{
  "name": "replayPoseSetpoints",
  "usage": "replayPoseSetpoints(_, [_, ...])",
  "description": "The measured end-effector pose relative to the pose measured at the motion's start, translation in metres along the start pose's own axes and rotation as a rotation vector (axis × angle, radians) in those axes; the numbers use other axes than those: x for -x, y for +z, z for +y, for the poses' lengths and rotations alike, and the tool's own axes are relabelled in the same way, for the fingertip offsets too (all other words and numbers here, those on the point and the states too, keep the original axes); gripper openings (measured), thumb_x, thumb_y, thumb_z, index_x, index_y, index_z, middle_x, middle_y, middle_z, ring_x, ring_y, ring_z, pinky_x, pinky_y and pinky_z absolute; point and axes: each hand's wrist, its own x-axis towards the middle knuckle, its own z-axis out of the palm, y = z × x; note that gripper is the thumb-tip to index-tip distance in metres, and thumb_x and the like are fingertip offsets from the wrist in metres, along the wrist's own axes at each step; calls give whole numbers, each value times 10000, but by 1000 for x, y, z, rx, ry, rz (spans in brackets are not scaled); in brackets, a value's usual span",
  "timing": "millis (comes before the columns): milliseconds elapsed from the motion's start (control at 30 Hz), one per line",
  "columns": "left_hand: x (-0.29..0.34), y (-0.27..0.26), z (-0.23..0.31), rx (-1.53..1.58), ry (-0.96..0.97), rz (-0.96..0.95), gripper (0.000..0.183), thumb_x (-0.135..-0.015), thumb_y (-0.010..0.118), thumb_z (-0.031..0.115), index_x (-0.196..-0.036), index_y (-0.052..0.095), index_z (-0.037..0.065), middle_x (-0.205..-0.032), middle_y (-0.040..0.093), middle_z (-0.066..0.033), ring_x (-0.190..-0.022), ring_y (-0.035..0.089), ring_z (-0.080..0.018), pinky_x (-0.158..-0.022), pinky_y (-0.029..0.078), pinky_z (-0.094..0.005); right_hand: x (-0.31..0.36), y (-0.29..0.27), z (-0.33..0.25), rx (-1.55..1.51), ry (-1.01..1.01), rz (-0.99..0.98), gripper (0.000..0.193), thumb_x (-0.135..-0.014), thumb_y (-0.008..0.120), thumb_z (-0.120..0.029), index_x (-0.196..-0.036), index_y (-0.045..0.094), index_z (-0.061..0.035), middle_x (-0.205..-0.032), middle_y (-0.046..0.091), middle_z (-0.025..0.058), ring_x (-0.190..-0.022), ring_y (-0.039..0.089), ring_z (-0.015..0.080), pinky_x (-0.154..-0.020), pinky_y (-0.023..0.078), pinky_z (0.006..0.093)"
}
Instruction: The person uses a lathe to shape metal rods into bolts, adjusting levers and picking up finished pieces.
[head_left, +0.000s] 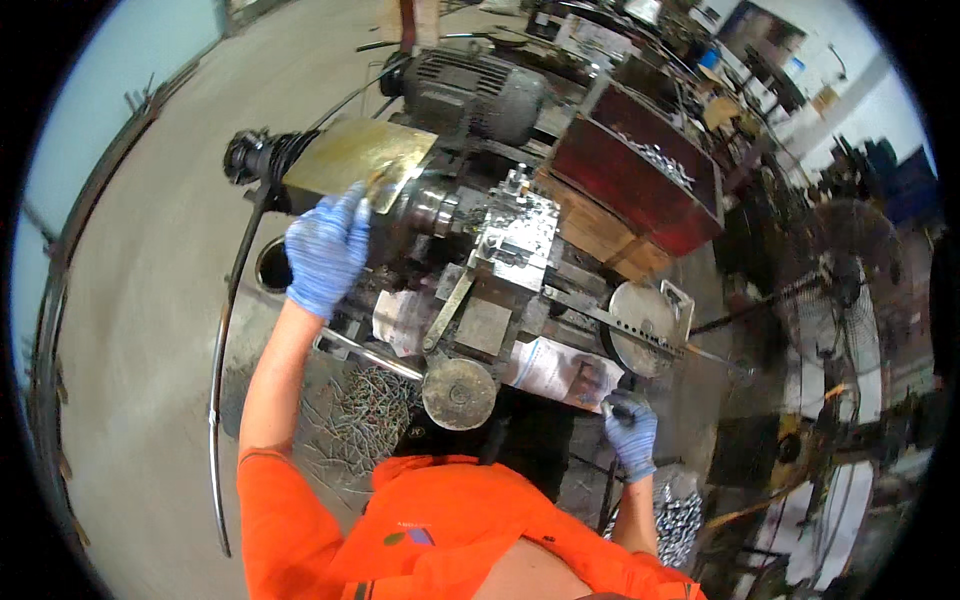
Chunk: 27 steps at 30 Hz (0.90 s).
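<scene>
My left hand [330, 248], in a blue knitted glove, reaches up beside the near edge of the shiny brass-coloured cover [355, 150] on a small lathe. Its fingers are stretched toward the cover; whether they touch it is blurred. To its right are the metal chuck [434, 212] and the tool slide [515, 240], strewn with bright chips. My right hand [630, 432], also gloved, is low on the right with its fingers curled and dark at the tips. It is beside a printed paper sheet [562, 372]; what it holds, if anything, cannot be made out.
An electric motor [475, 95] stands behind the lathe. A dark red bin [630, 175] holds small metal parts. Thin rods [365, 425] lie heaped at lower left, and shiny small pieces [678, 520] below my right hand. A fan [845, 275] stands at right. A long bar [222, 390] hangs at left.
</scene>
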Motion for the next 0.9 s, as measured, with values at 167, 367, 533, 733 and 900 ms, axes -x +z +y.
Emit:
replayPoseSetpoints(167, [-11,3,-3,-17,-227,-431,361,-879,523,320,-1199,563,156,-918,645,-160,-719,622,-322,-648,482,-398,14,-25,27,279,-75,172,199,-671,739,-255,-720,672,-75,-738,644,134,-710,606,322,-697,474,385])
replayPoseSetpoints(367, [56,-23,-20,500,-569,-50,479,-945,426,361,-1198,520,-35,-1110,591,-158,-985,560,-263,-850,428,-331,63,-54,81,332,331,158,452,-738,610,-491,-784,683,-47,-775,643,160,-793,598,338,-749,462,405])
replayPoseSetpoints(533, [201,53,-27,57,-98,-383,387,-927,429,297,-1042,610,-25,-990,619,-205,-860,585,-325,-754,443,-419,142,-68,168,369,746,141,559,-764,531,-574,-810,688,-39,-755,642,194,-765,624,339,-755,482,408])
replayPoseSetpoints(733, [177,13,-3,105,-281,-549,358,-910,438,268,-1040,608,-19,-912,636,-199,-764,590,-332,-705,450,-417,165,-114,232,577,940,130,486,-728,593,-528,-787,694,-56,-783,653,175,-779,629,331,-760,494,377])
replayPoseSetpoints(900, [175,17,-4,201,-268,-534,348,-908,436,249,-1055,598,-22,-931,637,-182,-790,585,-300,-721,452,-388,173,-152,284,673,1234,8,672,-719,568,-594,-1044,617,-9,-1064,608,198,-1000,580,324,-880,450,380])
